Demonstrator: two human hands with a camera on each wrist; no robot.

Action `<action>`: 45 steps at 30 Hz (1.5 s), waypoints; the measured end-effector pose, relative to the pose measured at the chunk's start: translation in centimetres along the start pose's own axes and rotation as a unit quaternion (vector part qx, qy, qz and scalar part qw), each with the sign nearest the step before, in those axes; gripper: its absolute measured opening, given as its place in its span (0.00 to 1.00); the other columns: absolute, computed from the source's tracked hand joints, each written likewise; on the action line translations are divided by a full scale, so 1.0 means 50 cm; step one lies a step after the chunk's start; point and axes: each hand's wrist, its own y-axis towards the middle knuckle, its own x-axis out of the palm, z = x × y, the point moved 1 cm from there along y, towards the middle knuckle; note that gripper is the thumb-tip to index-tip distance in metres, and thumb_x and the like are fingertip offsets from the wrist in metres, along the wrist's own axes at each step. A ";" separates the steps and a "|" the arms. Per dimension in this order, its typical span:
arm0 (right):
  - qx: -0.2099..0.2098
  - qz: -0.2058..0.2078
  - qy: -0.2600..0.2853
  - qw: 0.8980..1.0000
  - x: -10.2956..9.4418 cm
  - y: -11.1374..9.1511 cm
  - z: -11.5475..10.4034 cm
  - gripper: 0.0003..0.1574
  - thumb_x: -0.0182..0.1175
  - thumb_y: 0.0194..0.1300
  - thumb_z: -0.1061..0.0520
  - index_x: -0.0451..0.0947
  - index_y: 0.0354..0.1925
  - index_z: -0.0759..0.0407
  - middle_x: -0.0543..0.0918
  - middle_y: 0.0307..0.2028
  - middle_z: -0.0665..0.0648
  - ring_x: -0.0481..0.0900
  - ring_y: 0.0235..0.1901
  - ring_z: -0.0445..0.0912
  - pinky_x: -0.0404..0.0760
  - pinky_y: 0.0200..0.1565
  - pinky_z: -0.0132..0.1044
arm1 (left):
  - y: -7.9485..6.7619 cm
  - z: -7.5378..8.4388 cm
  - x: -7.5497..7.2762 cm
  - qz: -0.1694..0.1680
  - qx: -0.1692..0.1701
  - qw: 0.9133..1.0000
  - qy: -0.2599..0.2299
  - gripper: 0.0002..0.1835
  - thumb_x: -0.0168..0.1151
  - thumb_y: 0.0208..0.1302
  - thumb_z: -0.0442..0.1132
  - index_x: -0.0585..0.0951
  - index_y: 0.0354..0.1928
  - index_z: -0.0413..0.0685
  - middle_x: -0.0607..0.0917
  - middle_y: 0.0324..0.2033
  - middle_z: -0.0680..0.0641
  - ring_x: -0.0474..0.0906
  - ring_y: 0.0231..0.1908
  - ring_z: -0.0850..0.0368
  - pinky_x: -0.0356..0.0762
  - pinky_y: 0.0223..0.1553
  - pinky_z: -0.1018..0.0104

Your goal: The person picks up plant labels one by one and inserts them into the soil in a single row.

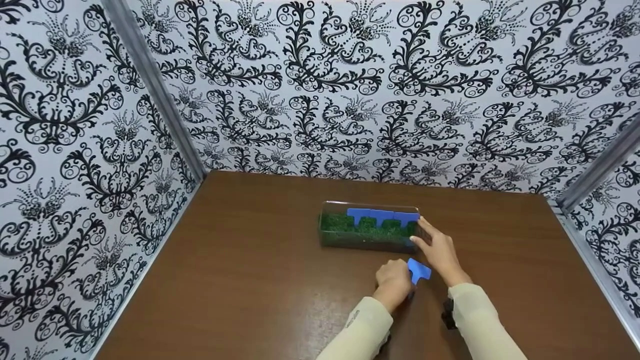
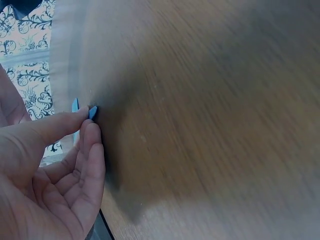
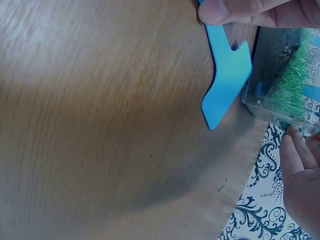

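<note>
My left hand (image 1: 393,281) pinches a blue T-shaped plant label (image 1: 419,271) by its narrow stem, just in front of the box. In the right wrist view the wide head of the label hangs low over the table, and the left wrist view shows thumb and fingertips closed on it. A clear plastic box (image 1: 370,245) holds green artificial grass (image 1: 336,223). Three blue labels (image 1: 382,215) stand side by side along its far wall. My right hand (image 1: 440,252) holds the box's right end, thumb at the near corner and fingers at the far one.
The brown wooden table (image 1: 250,280) carries the box in its middle. Behind it rises a wall panel with black floral patterns (image 1: 345,100), and another panel (image 1: 60,150) stands on the left. Metal posts (image 1: 155,90) edge the corners.
</note>
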 end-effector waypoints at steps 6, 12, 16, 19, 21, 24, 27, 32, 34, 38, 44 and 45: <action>0.003 -0.008 -0.001 1.000 -0.001 0.002 -0.003 0.34 0.61 0.70 0.56 0.66 0.71 0.63 0.65 0.72 0.64 0.65 0.70 0.63 0.66 0.67 0.59 | 0.001 -0.001 0.003 -0.007 0.000 1.000 -0.007 0.20 0.81 0.44 0.55 0.89 0.37 0.52 0.90 0.33 0.51 0.87 0.33 0.53 0.85 0.33 0.60; 0.000 -0.006 -0.003 1.000 0.000 0.005 -0.001 0.34 0.62 0.70 0.57 0.66 0.70 0.64 0.66 0.72 0.64 0.66 0.69 0.63 0.66 0.68 0.59 | 0.001 -0.003 0.005 -0.007 -0.001 1.000 -0.005 0.20 0.80 0.45 0.56 0.89 0.36 0.53 0.90 0.34 0.51 0.87 0.34 0.53 0.85 0.34 0.59; 0.008 -0.013 -0.005 1.000 0.000 0.004 0.000 0.35 0.61 0.71 0.56 0.65 0.71 0.63 0.65 0.72 0.63 0.65 0.69 0.63 0.67 0.67 0.59 | 0.002 -0.006 0.006 -0.015 -0.004 1.000 -0.019 0.17 0.80 0.46 0.54 0.89 0.33 0.53 0.90 0.35 0.51 0.86 0.34 0.52 0.84 0.34 0.59; 0.016 -0.022 -0.003 1.000 0.000 0.002 0.000 0.35 0.59 0.72 0.56 0.64 0.72 0.63 0.63 0.74 0.63 0.65 0.70 0.62 0.69 0.66 0.58 | 0.004 -0.008 0.009 -0.021 -0.007 0.999 -0.037 0.14 0.79 0.48 0.52 0.87 0.27 0.51 0.90 0.33 0.51 0.86 0.33 0.51 0.84 0.32 0.58; 0.017 -0.025 -0.002 1.000 0.000 0.001 0.000 0.35 0.59 0.72 0.56 0.63 0.72 0.62 0.63 0.74 0.63 0.66 0.70 0.62 0.70 0.66 0.58 | 0.003 -0.010 0.008 -0.023 -0.007 0.999 -0.048 0.13 0.78 0.49 0.50 0.85 0.22 0.51 0.89 0.30 0.51 0.85 0.31 0.51 0.84 0.31 0.58; 0.015 -0.025 0.000 1.000 0.000 0.000 0.000 0.35 0.59 0.72 0.56 0.63 0.73 0.62 0.62 0.74 0.63 0.67 0.69 0.62 0.71 0.64 0.57 | -0.001 -0.014 0.005 -0.027 -0.006 0.997 -0.065 0.16 0.77 0.50 0.47 0.81 0.15 0.51 0.86 0.24 0.51 0.84 0.28 0.52 0.82 0.29 0.59; 0.013 -0.023 0.002 1.000 0.000 0.000 0.000 0.35 0.59 0.72 0.57 0.63 0.72 0.62 0.63 0.74 0.63 0.68 0.69 0.62 0.73 0.63 0.56 | -0.006 -0.017 0.002 -0.029 -0.005 0.996 -0.080 0.19 0.76 0.50 0.46 0.77 0.11 0.52 0.82 0.20 0.52 0.82 0.27 0.51 0.82 0.29 0.59; 0.005 -0.015 0.003 1.000 0.000 0.000 0.001 0.34 0.60 0.71 0.58 0.64 0.71 0.63 0.64 0.73 0.64 0.68 0.68 0.62 0.72 0.64 0.56 | -0.010 -0.022 0.000 -0.022 0.000 0.995 -0.093 0.24 0.76 0.51 0.46 0.71 0.08 0.53 0.79 0.16 0.53 0.81 0.26 0.53 0.81 0.29 0.60; 0.002 -0.013 0.004 1.000 0.000 -0.001 0.001 0.34 0.60 0.71 0.58 0.65 0.71 0.64 0.65 0.72 0.64 0.67 0.69 0.62 0.70 0.65 0.57 | -0.010 -0.024 0.000 -0.017 0.004 0.995 -0.098 0.25 0.76 0.50 0.46 0.69 0.08 0.54 0.76 0.14 0.54 0.79 0.24 0.54 0.80 0.28 0.61; 0.005 -0.018 0.008 1.000 0.001 -0.002 0.002 0.34 0.59 0.72 0.58 0.64 0.72 0.64 0.64 0.73 0.64 0.65 0.70 0.62 0.68 0.67 0.58 | -0.011 -0.031 0.000 -0.009 0.017 0.994 -0.105 0.26 0.75 0.50 0.44 0.67 0.07 0.54 0.72 0.11 0.55 0.73 0.19 0.57 0.76 0.24 0.63; 0.005 -0.017 0.006 1.000 0.001 0.000 0.006 0.34 0.60 0.71 0.57 0.64 0.71 0.63 0.64 0.73 0.64 0.65 0.70 0.62 0.68 0.67 0.58 | -0.010 -0.046 0.002 -0.005 0.052 0.989 -0.141 0.22 0.73 0.53 0.41 0.72 0.08 0.55 0.72 0.10 0.58 0.71 0.17 0.60 0.71 0.21 0.67; 0.004 -0.014 0.004 1.000 0.001 0.000 0.006 0.34 0.60 0.71 0.57 0.65 0.71 0.63 0.65 0.73 0.64 0.66 0.69 0.62 0.69 0.66 0.58 | -0.008 -0.048 0.002 -0.005 0.056 0.988 -0.144 0.21 0.73 0.53 0.41 0.74 0.09 0.55 0.75 0.11 0.59 0.73 0.18 0.61 0.72 0.22 0.67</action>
